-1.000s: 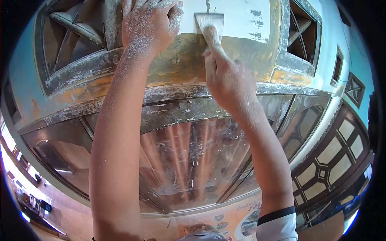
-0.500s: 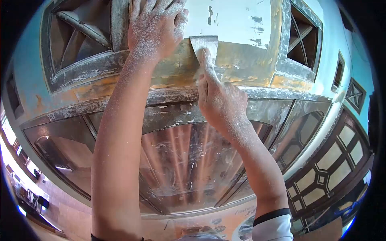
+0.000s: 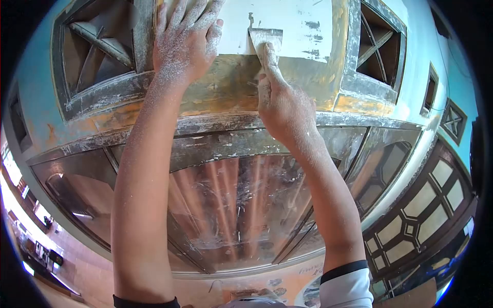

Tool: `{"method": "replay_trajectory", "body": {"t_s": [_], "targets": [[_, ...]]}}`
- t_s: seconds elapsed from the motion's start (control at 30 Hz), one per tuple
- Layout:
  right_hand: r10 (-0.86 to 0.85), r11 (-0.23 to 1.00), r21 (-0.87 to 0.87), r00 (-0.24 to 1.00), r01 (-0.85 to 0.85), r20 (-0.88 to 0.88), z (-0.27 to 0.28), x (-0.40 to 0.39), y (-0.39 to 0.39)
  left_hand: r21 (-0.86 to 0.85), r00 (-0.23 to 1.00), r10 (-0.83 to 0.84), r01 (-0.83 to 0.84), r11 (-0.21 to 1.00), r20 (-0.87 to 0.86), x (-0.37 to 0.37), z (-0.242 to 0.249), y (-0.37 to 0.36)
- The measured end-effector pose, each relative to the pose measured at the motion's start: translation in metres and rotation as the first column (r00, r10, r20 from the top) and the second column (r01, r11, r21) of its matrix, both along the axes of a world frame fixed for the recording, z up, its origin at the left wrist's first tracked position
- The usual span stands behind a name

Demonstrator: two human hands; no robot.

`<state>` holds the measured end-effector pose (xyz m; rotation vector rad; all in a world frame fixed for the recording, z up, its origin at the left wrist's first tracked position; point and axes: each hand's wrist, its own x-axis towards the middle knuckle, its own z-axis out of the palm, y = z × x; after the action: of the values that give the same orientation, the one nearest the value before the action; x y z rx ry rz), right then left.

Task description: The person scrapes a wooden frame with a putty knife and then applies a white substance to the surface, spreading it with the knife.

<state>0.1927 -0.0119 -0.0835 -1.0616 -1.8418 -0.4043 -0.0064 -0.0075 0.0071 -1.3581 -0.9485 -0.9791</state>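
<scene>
My right hand (image 3: 287, 102) is closed round a putty knife (image 3: 267, 38), its index finger or thumb stretched along the blade. The blade's wide edge lies on the white sheet-like layer (image 3: 292, 20) of the panel, above that layer's lower border. Flat against the wall to the left, my left hand (image 3: 187, 46) has its fingers stretched out and holds nothing; its fingertips run to the top of the view. White dust coats both hands. Below the white layer shows a bare, stained brown strip (image 3: 226, 77) of the panel.
Cross-braced openings flank the panel, one on the left (image 3: 97, 46) and one on the right (image 3: 380, 46). Under a flaking ledge (image 3: 215, 123) are glass panes (image 3: 236, 205) with reddish reflections. A dark-framed door (image 3: 426, 210) stands at the lower right.
The putty knife has moved up in my right hand, from the white layer's lower border onto its face. My left hand has shifted slightly left and up in view.
</scene>
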Motion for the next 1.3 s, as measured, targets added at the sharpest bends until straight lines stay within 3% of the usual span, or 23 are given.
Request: {"method": "replay_trajectory", "body": {"t_s": [0.03,0.1,0.17,0.23,0.27,0.3,0.5,0.6,0.7,0.77,0.83,0.97,1.03,1.17,1.23,1.3], "targets": [[0.004,1.0,0.001,1.0,-0.004,0.001,-0.004,0.002,-0.002,-0.034,1.0,-0.017,0.017,0.999,0.005,0.0,0.001,-0.001],[-0.052,0.971,-0.231,0.997,0.063,0.054,-0.023,0.006,-0.016,-0.074,0.999,-0.032,0.033,0.997,0.012,-0.001,-0.002,-0.001],[-0.064,0.98,-0.183,0.995,0.077,0.074,-0.03,0.018,-0.013,-0.028,0.996,0.079,-0.081,0.996,-0.048,0.0,-0.002,-0.001],[-0.001,0.994,-0.106,1.0,-0.001,-0.022,-0.023,0.035,-0.003,-0.049,0.997,0.06,-0.062,0.997,-0.048,0.001,0.003,0.0],[-0.071,0.992,-0.111,0.995,0.062,-0.071,-0.009,0.04,-0.003,-0.082,0.999,0.03,-0.033,0.996,-0.037,0.003,0.002,0.001],[-0.031,0.999,-0.029,0.994,0.028,-0.104,-0.002,0.05,0.007,-0.09,0.999,0.032,-0.035,0.995,-0.038,0.007,0.001,0.001],[-0.073,0.99,-0.126,0.994,0.062,-0.083,-0.022,0.073,0.007,-0.041,0.994,0.028,-0.032,0.999,-0.107,0.034,0.0,0.011],[-0.078,0.997,-0.035,0.989,0.074,-0.123,-0.005,0.081,0.012,-0.014,0.997,0.026,-0.027,1.0,-0.068,0.047,0.0,0.012],[-0.168,0.985,-0.063,0.981,0.163,-0.092,0.018,0.085,0.014,-0.067,0.998,0.014,-0.018,0.998,-0.054,0.049,-0.002,0.006],[-0.1,0.994,-0.048,0.986,0.094,-0.13,0.001,0.086,0.018,-0.07,0.998,0.022,-0.026,0.997,-0.05,0.05,-0.005,0.005],[-0.176,0.982,-0.082,0.983,0.171,-0.061,-0.013,0.086,0.014,-0.088,0.999,0.009,-0.012,0.996,-0.035,0.051,-0.01,0.006],[-0.099,0.993,-0.083,0.986,0.088,-0.138,0.027,0.094,0.016,-0.088,0.997,0.066,-0.069,0.994,-0.034,0.05,-0.012,0.01],[-0.12,0.992,-0.059,0.985,0.114,-0.122,0.036,0.096,0.021,0.073,0.991,0.113,-0.107,0.992,-0.077,0.044,-0.016,0.025],[-0.18,0.98,-0.102,0.98,0.171,-0.08,0.025,0.093,0.015,0.032,0.996,0.063,-0.061,0.998,-0.071,0.043,-0.019,0.028],[-0.069,0.997,-0.024,0.989,0.067,-0.129,0.03,0.097,0.024,0.012,0.998,0.062,-0.062,0.998,-0.028,0.045,-0.02,0.029],[-0.124,0.992,-0.044,0.986,0.12,-0.11,0.061,0.096,0.019,0.015,0.997,0.068,-0.068,0.998,-0.033,0.045,-0.02,0.028]]}}
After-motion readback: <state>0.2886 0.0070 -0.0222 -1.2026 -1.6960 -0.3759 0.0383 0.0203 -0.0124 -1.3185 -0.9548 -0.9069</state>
